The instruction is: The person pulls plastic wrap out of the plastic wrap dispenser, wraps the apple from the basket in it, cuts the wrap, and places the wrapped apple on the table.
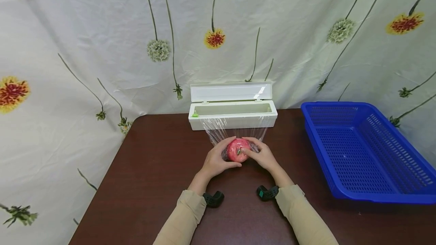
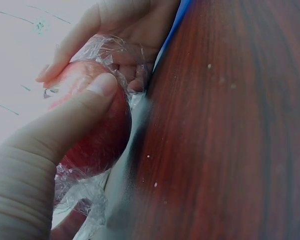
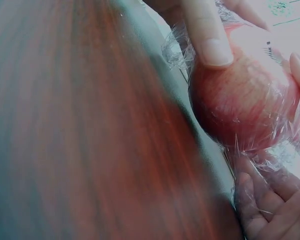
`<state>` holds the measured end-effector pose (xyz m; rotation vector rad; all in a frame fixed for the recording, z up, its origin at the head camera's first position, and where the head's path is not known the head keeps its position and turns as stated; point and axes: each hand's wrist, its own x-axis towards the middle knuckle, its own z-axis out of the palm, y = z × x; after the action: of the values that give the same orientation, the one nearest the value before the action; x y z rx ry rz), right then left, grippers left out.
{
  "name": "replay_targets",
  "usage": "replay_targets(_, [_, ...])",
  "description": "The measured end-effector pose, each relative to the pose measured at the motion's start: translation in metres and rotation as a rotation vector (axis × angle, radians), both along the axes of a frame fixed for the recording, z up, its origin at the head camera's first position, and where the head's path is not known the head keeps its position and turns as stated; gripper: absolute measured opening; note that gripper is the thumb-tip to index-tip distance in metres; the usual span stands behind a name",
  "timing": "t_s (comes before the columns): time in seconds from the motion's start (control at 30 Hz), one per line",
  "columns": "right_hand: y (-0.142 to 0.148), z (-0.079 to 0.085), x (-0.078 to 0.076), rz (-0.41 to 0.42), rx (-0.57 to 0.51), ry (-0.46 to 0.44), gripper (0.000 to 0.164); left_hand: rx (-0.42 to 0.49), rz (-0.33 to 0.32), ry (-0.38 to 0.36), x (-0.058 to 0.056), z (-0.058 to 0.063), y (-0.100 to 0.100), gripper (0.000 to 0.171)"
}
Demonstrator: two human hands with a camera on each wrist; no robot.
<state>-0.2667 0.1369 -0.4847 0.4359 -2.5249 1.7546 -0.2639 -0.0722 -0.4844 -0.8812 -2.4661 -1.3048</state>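
Observation:
A red apple point(image 1: 237, 150), wrapped in clear cling film, is held between both hands over the dark table. My left hand point(image 1: 217, 158) grips its left side, the thumb lying along the near side. On the right, my right hand point(image 1: 263, 156) holds it with the thumb on top by the stem. Its other fingers curl beneath amid crumpled film point(image 3: 277, 155) in the right wrist view. From the apple, a sheet of cling film point(image 1: 218, 127) stretches back to a white dispenser box point(image 1: 235, 121) with its lid raised. The apple's underside is hidden.
A blue plastic basket point(image 1: 308, 135) stands on the right of the brown table point(image 1: 153, 162). A green slider point(image 1: 195, 114) sits at the dispenser's left end. Behind the table hangs a white flowered cloth point(image 1: 119, 29).

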Motion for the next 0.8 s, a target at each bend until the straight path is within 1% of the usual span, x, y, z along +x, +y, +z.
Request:
replay_targets(0.23, [0.0005,-0.0018,0.0016,-0.026,0.047,0.040,0.047,-0.026,-0.003,-0.010,-0.0005,0.0008,0.0003,0.085])
replay_targets(0.37, [0.0000,-0.0027,0.0021,-0.032,0.052,0.053,0.049,-0.029,0.010,-0.016,-0.0011,0.0017,0.0006,0.085])
replay_targets(0.53, [-0.0010,-0.0034,0.0024,-0.032,0.053,0.070,0.047,-0.038,0.024,-0.046,-0.0016,0.0026,0.0002,0.086])
replay_targets(0.63, [-0.0011,-0.0038,0.0022,-0.034,0.044,0.085,0.046,-0.061,0.036,-0.064,-0.0015,0.0025,-0.0001,0.086])
replay_targets(0.8, [-0.0003,-0.0041,0.0017,-0.021,-0.013,0.117,0.050,-0.099,0.060,-0.083,-0.0013,0.0025,-0.0003,0.084])
